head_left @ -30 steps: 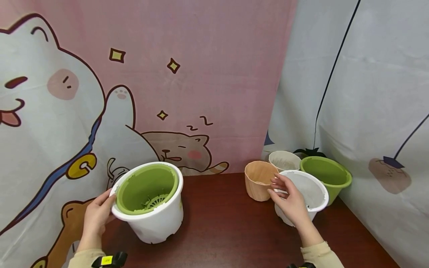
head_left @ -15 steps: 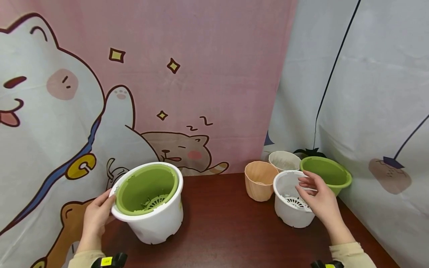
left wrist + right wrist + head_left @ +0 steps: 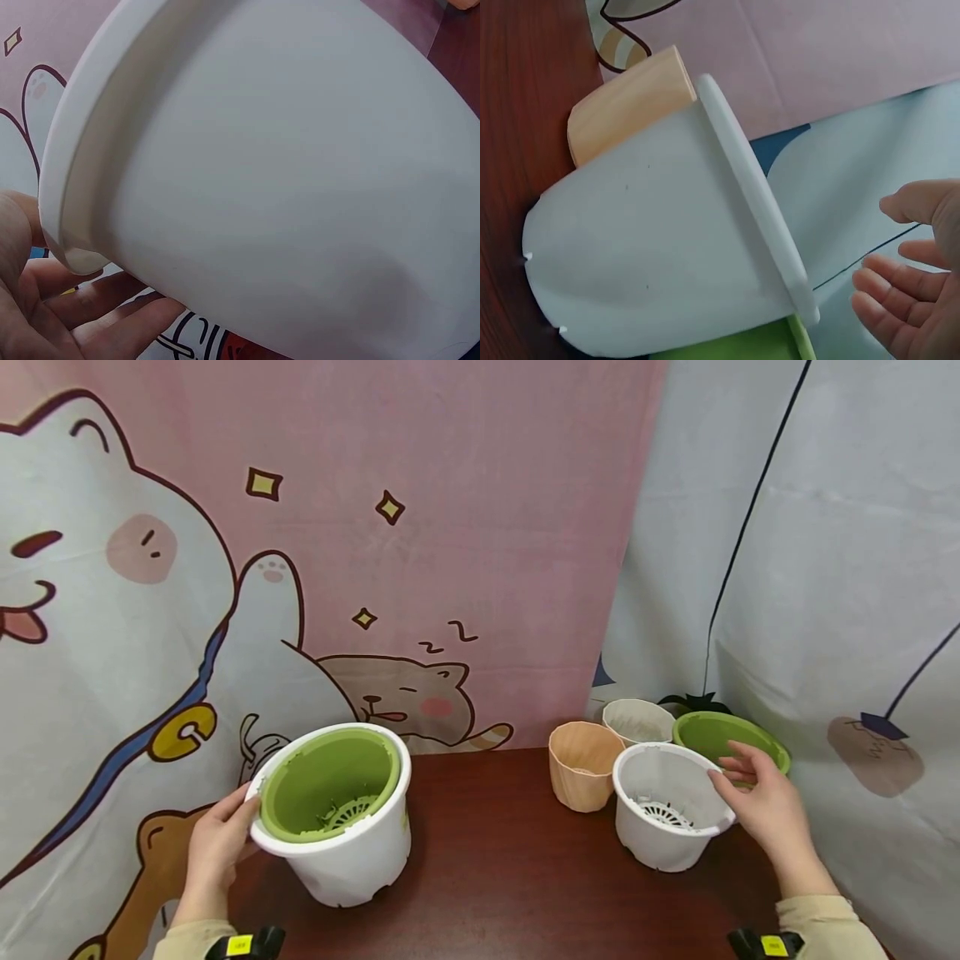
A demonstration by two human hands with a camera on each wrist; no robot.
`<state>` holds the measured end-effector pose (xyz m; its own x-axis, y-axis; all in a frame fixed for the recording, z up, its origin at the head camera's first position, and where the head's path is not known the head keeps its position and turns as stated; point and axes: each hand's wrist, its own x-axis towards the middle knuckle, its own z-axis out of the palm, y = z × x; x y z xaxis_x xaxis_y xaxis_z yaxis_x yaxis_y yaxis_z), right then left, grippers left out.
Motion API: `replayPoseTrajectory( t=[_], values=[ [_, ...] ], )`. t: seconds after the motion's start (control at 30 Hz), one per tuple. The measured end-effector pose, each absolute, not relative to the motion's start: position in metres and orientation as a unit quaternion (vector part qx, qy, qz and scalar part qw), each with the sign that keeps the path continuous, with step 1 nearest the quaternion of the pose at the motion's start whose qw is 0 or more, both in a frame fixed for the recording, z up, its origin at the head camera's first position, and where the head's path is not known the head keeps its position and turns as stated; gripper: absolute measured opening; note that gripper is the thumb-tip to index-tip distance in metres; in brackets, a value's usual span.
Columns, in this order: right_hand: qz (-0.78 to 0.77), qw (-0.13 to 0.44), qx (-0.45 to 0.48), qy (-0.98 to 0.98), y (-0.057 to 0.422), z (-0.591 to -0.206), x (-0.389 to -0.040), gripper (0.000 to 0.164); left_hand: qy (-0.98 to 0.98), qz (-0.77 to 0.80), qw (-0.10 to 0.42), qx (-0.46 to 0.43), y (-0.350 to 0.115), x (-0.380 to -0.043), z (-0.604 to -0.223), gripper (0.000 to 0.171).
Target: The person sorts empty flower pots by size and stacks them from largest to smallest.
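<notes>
At the left of the head view, my left hand (image 3: 217,843) pinches the rim of a large white flower pot (image 3: 352,872), thumb over the edge and fingers beneath. A green pot (image 3: 322,772) with a slotted bottom is nested inside it. The white wall fills most of the left wrist view. On the right, my right hand (image 3: 768,810) hovers with relaxed, slightly bent fingers just beside the rim of a smaller white pot (image 3: 656,850), holding nothing. In the right wrist view a gap shows between those fingers (image 3: 900,281) and the rim.
Behind the smaller white pot stand a peach-coloured pot (image 3: 577,777), a cream pot (image 3: 637,718) and another green pot (image 3: 720,735), partly covered by the right hand. A brown table (image 3: 495,893) meets a pink curtain (image 3: 487,543) behind and a pale curtain (image 3: 847,635) at right.
My right hand has moved rightward, from over the smaller white pot to beside its right rim, now overlapping the rear green pot. The left hand and its pots have stayed put.
</notes>
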<state>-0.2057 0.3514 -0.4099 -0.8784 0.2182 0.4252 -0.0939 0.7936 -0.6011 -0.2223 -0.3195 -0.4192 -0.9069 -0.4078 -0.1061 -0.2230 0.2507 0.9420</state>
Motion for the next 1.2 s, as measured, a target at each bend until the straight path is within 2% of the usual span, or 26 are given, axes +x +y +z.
replayPoseTrajectory(
  t=[0.27, 0.53, 0.93, 1.2],
  values=[
    [0.292, 0.202, -0.061, -0.933, 0.371, -0.416, -0.206, 0.061, -0.786, -0.578, 0.079, 0.204, -0.319, -0.222, -0.42, 0.061],
    [0.262, 0.149, -0.065, -0.951, 0.384, -0.418, -0.207, 0.058, -0.787, -0.577, 0.08, 0.203, -0.319, -0.222, -0.419, 0.062],
    [0.26, 0.068, -0.075, -0.96, 0.388, -0.419, -0.214, 0.067, -0.785, -0.578, 0.08, 0.206, -0.319, -0.222, -0.418, 0.062],
    [0.271, 0.044, -0.08, -0.958, 0.388, -0.421, -0.219, 0.068, -0.788, -0.574, 0.08, 0.207, -0.319, -0.224, -0.418, 0.061]
  ],
)
